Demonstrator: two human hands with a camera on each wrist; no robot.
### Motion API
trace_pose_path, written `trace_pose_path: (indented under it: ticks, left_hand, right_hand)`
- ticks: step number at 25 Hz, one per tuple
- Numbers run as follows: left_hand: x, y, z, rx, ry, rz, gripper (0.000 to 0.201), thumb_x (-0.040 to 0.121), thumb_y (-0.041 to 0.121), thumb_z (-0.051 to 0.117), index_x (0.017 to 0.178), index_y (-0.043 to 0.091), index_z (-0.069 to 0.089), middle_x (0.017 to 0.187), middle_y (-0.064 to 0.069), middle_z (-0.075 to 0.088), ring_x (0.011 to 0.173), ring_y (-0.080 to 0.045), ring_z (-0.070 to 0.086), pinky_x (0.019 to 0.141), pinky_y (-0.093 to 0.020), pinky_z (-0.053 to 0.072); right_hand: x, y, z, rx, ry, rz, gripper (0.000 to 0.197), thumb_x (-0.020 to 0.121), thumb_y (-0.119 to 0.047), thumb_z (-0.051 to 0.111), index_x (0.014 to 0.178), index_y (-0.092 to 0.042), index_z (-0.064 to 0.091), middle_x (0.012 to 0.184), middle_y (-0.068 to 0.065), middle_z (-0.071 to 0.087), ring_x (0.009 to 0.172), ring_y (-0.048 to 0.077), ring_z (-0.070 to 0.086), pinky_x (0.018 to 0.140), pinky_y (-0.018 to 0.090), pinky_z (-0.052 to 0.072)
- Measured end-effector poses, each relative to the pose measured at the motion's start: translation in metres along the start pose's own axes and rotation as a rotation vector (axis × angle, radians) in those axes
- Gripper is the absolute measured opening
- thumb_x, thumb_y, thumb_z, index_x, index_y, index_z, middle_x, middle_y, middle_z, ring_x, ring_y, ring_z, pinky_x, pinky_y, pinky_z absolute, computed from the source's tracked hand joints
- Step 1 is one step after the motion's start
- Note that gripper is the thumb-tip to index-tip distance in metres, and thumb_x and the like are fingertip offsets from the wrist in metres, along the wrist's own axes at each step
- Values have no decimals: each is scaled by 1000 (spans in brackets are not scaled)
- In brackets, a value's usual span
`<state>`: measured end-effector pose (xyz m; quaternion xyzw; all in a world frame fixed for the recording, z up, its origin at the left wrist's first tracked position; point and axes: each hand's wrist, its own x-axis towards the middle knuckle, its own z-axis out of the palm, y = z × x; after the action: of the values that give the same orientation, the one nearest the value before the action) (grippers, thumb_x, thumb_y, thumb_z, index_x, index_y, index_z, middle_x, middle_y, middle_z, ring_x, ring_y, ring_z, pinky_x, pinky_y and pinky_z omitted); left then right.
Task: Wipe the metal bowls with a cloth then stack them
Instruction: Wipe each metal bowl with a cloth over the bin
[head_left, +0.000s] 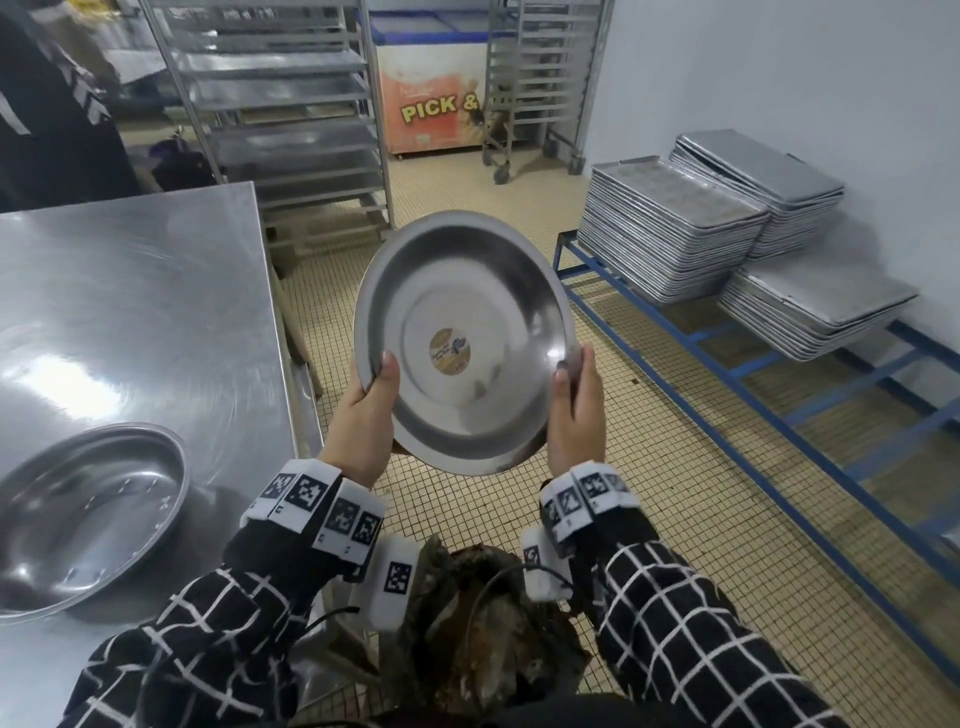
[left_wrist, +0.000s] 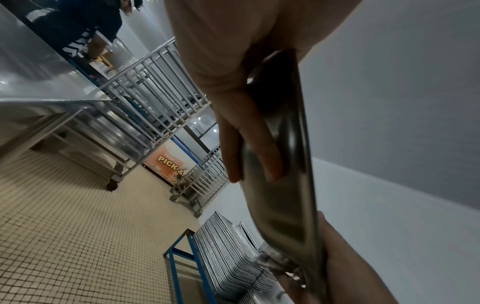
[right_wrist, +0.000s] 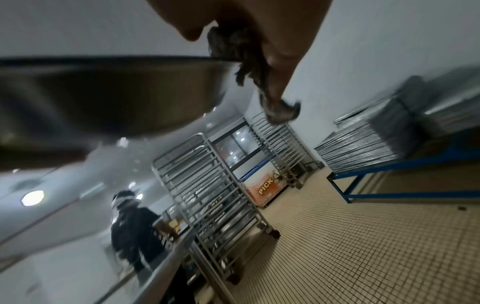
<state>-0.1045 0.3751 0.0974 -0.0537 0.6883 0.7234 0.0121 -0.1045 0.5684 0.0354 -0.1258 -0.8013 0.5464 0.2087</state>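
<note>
I hold a round metal bowl (head_left: 467, 338) up over the floor, its inside tilted toward me, with a round paper sticker (head_left: 450, 352) at its centre. My left hand (head_left: 371, 395) grips the left rim, thumb inside and fingers behind (left_wrist: 249, 148). My right hand (head_left: 574, 395) grips the right rim. In the right wrist view its fingers (right_wrist: 275, 61) pinch a dark crumpled cloth (right_wrist: 249, 67) against the bowl's edge (right_wrist: 103, 98). A second metal bowl (head_left: 88, 514) sits upright on the steel table (head_left: 130, 291) at my lower left.
Stacks of baking trays (head_left: 670, 228) rest on a low blue frame (head_left: 727, 374) along the right wall. Tall wheeled tray racks (head_left: 291, 104) and a chest freezer (head_left: 431, 104) stand ahead. Another person (head_left: 47, 104) stands beyond the table. A crumpled brown mass (head_left: 467, 639) sits below my wrists.
</note>
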Motion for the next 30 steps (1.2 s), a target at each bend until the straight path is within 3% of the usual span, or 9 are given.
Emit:
trace_pose_path:
  ticks: [3,7,9,11,14,17,23,26,30]
  left_hand:
    - [7,1,-13,-4,-47,-56,23,96,43,44,102,28,60,97,-3,70,96,-28,65,93,-49,49]
    - [17,2,-26,-38,-115,-67,35,89,40,58,109,13,63,80,-3,73,73,-24,69,60,-30,53]
    - [17,-2,-30,-69,-107,16,54,80,39,66,126,13,54,93,-6,72,81,-25,70,64,-28,55]
    - [10,-8,-27,-31,-114,97,62,82,31,68,136,24,39,108,-6,67,91,-24,70,71,-33,57]
    - [-11,-18,-12,93,-161,60,42,83,32,68,120,24,49,106,-1,67,98,-25,68,78,-41,58]
    - [-12,-17,-10,-7,-47,-104,6,91,25,60,93,27,55,95,-4,68,90,-26,68,85,-46,55]
    - [17,-24,-48,-68,98,-110,21,81,43,58,98,30,54,108,-8,66,103,-33,62,95,-55,47]
    - [16,-19,-60,-62,70,-95,20,94,35,51,109,21,52,105,-7,65,101,-31,63,93,-52,49]
    - [10,-13,-66,7,-18,-9,34,100,33,41,128,16,47,106,3,60,99,-13,60,80,-19,50]
  right_hand:
    - [25,-11,-20,89,-12,203,51,90,-51,48,127,-17,49,115,1,61,95,12,61,82,30,52]
    - [37,-17,-28,114,-91,302,28,86,-40,64,92,-14,58,92,3,66,86,19,64,75,31,54]
    - [30,-20,-22,132,-32,284,20,88,-33,64,88,-14,57,88,2,65,82,19,63,62,23,48]
    - [20,-25,-12,220,54,324,17,89,-30,63,89,-15,57,88,1,66,81,17,63,65,25,51]
    - [4,-31,7,320,124,380,18,89,-36,61,88,-19,55,91,1,67,85,17,65,81,38,55]
    - [-15,-32,20,354,106,346,24,92,-48,51,89,-25,57,92,0,68,87,19,66,81,40,56]
    - [-41,-34,31,378,88,477,24,94,-48,44,97,-27,56,100,1,66,90,19,66,76,38,58]
    - [-57,-51,29,202,119,332,24,96,-41,44,110,-25,55,96,-5,65,78,6,63,62,20,52]
    - [-64,-71,54,-67,-206,-21,30,97,-42,43,122,-32,55,113,-9,64,100,5,61,82,27,55]
